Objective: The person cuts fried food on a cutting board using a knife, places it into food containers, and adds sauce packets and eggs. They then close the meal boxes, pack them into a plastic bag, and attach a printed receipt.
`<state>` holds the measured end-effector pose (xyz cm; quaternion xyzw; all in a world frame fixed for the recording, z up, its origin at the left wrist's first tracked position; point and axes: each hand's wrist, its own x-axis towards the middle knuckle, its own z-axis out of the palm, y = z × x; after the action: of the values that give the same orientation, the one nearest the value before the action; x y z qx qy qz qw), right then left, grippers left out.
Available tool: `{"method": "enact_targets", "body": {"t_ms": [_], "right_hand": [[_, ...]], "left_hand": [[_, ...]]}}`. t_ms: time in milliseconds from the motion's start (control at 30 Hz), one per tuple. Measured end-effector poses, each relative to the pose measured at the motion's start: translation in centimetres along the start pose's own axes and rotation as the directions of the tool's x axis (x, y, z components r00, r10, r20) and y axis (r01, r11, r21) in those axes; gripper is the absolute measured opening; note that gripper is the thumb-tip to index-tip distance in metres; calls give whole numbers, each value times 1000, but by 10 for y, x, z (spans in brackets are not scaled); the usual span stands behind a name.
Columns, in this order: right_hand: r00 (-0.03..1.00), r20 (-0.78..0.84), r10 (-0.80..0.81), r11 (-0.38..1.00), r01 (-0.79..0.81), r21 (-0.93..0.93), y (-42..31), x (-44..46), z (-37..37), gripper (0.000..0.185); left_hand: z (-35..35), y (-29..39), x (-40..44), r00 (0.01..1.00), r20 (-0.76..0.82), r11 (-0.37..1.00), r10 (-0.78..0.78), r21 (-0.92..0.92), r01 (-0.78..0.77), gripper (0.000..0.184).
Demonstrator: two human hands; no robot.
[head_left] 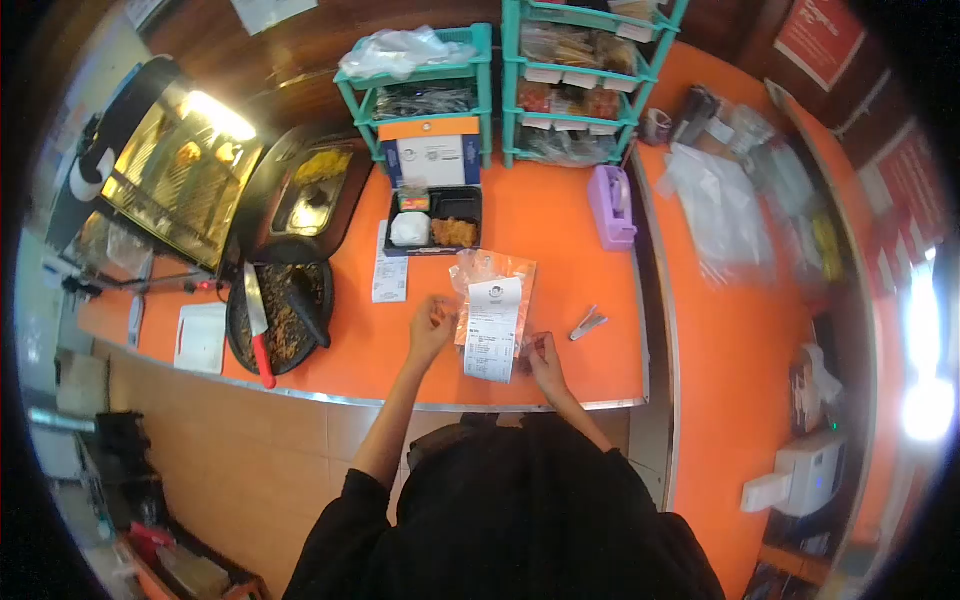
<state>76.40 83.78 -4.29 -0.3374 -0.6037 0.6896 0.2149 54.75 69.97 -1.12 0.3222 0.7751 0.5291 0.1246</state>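
A glossy, orange-looking plastic bag [525,275] lies on the counter in front of me, with a long printed receipt [493,330] on top. At the bag's left edge my left hand [432,325] has its fingers curled together; their exact contact is too small to make out. My right hand [543,358] pinches at the lower right edge of the bag, beside the receipt. Just behind stands an open black meal box [432,248] holding fried chicken [455,232], a white wrapped bundle [410,229] and a small colourful packet [413,199].
A stapler [588,322] lies to the right, below a purple tape dispenser [612,208]. Another receipt [390,275] is left of the box. A stone mortar [240,320] carries a red-handled knife [256,310]. Green shelf racks [510,90] stand behind; plastic bags [715,215] lie right.
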Motion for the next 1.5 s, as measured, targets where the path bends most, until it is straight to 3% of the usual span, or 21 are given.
{"method": "enact_targets", "body": {"t_ms": [133, 200, 300, 367, 433, 467, 500, 600, 700, 767, 867, 967, 1067, 1133, 1167, 1200, 1233, 1300, 1367, 1433, 1500], "right_hand": [[985, -60, -161, 987, 159, -31, -5, -52, 4, 17], [986, -123, -113, 993, 109, -42, 3, -86, 1, 18], [961, -275, 25, 999, -30, -12, -2, -144, -3, 15], [955, -284, 83, 996, -87, -1, 19, -177, -25, 12], [907, -418, 52, 999, -53, 9, 11, -213, -43, 13], [886, -462, 36, 999, -29, 22, 5, -231, -50, 15], [842, -539, 30, 999, -11, 39, -1, -248, -60, 15], [708, -700, -94, 989, 149, 18, -20, -302, -99, 15], [358, -927, -113, 964, 264, -15, -43, -348, -168, 10], [210, -972, -104, 965, 259, -47, -44, -381, -222, 9], [36, -990, -139, 974, 183, -130, -52, -415, -266, 8], [-90, -985, -144, 973, 166, -158, -54, -467, -314, 11], [-258, -948, -187, 965, 133, -226, -40, -521, -360, 10], [-334, -922, -195, 963, 114, -245, -18, -562, -391, 10], [-386, -898, -212, 959, 94, -267, -8, -580, -408, 9], [-387, -899, -207, 961, 93, -262, -3, -596, -423, 9], [-447, -876, -181, 974, 39, -221, -1, -610, -439, 9], [-504, -850, -152, 985, -11, -170, -4, -629, -478, 9], [-556, -810, -186, 982, -99, -158, -12, -642, -514, 10], [-521, -832, -189, 975, 2, -222, 3, -651, -562, 13], [-537, -826, -172, 962, 90, -259, -26, -648, -580, 14]], "left_hand": [[2, 53, 57, 934, 169, 932, 316, -238, -272, 41], [9, 75, 67, 767, 569, 935, 298, -13, -354, 33], [16, 83, 73, 633, 598, 864, 492, -428, -266, 32], [62, 30, 78, 772, 458, 821, 440, -554, -139, 32], [49, 131, 66, 587, 590, 829, 555, -449, -332, 21], [65, 157, 52, 667, 536, 823, 517, -526, -216, 19], [81, 180, 41, 742, 497, 805, 449, -586, -94, 17], [112, 244, 37, 614, 649, 810, 449, -585, 26, 13], [186, 267, 41, 590, 652, 771, 477, -633, 77, 12], [241, 305, 22, 597, 669, 814, 442, -579, 46, 14], [294, 346, 3, 416, 684, 798, 599, -550, -245, 14], [355, 365, -40, 354, 752, 831, 556, -502, -240, 19], [393, 392, -78, 433, 737, 840, 519, -533, -101, 29], [370, 429, -116, 636, 400, 733, 660, -530, -426, 36], [367, 438, -136, 630, 408, 734, 660, -527, -427, 36], [363, 444, -156, 681, 163, 667, 714, -456, -589, 39], [363, 447, -174, 663, -92, 603, 743, -339, -722, 42], [394, 397, -206, 548, -97, 525, 831, -189, -830, 42], [408, 363, -261, 460, 346, 575, 817, -453, -681, 47], [415, 354, -316, 403, 609, 715, 684, -450, -535, 55], [432, 327, -347, 459, 773, 895, 438, -422, -143, 64]]}}
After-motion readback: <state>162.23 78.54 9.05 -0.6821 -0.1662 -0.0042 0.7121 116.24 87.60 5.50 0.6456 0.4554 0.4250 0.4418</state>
